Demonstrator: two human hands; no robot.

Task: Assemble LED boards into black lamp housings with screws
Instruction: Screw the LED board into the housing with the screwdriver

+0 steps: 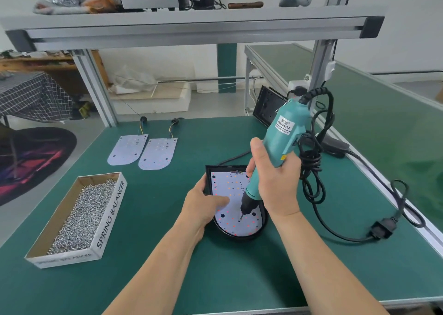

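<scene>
Our right hand is clamped round the teal screwdriver, bit down on the LED board near the rounded edge of the black housing. Our left hand presses flat on the board beside the bit. The screw box is well left, the spare boards are beyond, and open table lies between our forearms

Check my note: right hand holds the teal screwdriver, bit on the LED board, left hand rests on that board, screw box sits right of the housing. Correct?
One slip: the head view shows the screw box left of the housing, not right. The rest holds: right hand grips the screwdriver, bit on the LED board, left hand resting on it.
</scene>
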